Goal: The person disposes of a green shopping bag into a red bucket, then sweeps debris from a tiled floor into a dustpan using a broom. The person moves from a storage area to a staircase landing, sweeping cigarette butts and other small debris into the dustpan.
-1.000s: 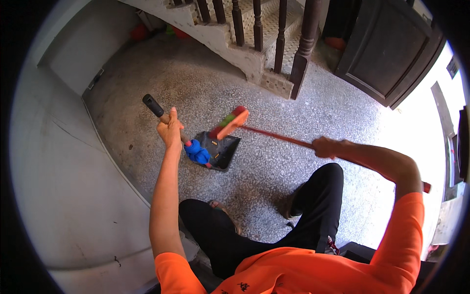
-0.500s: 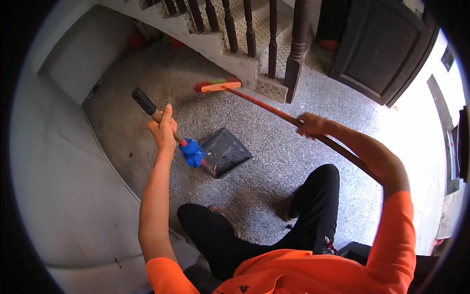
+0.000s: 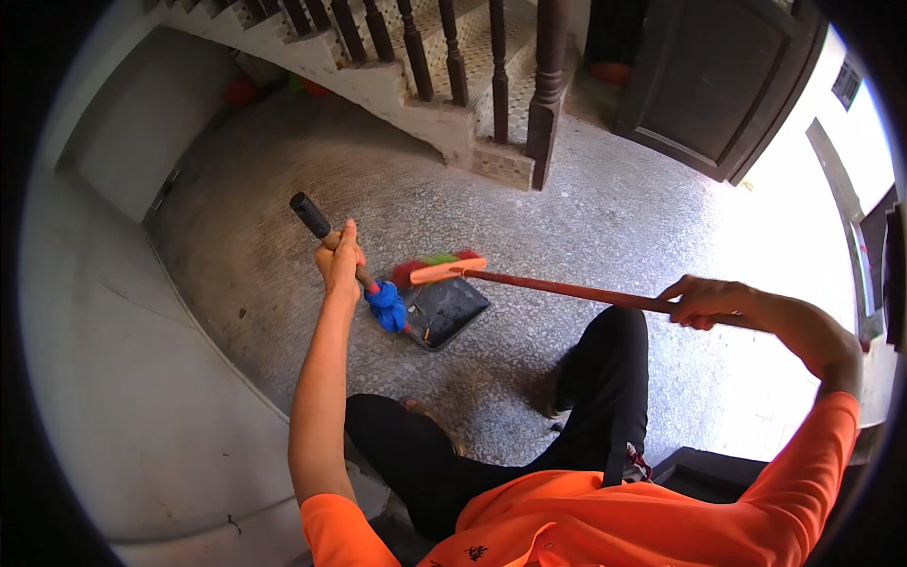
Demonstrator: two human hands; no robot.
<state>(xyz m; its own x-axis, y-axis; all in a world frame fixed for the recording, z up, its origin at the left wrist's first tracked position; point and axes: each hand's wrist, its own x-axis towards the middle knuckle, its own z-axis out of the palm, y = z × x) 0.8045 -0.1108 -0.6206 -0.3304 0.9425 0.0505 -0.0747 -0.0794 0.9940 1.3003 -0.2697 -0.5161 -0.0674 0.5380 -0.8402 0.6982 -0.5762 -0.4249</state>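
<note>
My left hand [image 3: 341,259] is closed around the upright handle of a dustpan [image 3: 452,307]. The handle has a black grip at its top, and a blue cloth or bag [image 3: 386,307] is tied low on it. The dark pan lies on the floor with a few small bits of litter inside. In my right hand [image 3: 704,300] is the reddish-brown stick of a broom [image 3: 449,271]. The broom has an orange head with red and green bristles. Its head is over the pan's far edge, though whether the bristles touch the pan I cannot tell.
A staircase [image 3: 453,132] with dark wooden balusters rises beyond the dustpan. A dark panelled door [image 3: 713,85] stands at the far right, beside bright light. A pale wall [image 3: 123,359] runs along my left. The floor [image 3: 312,170] is speckled stone.
The broom head has come nearer, from beside the stair foot to the dustpan's far edge. My right hand has moved right and nearer. The dustpan's handle has tilted slightly right.
</note>
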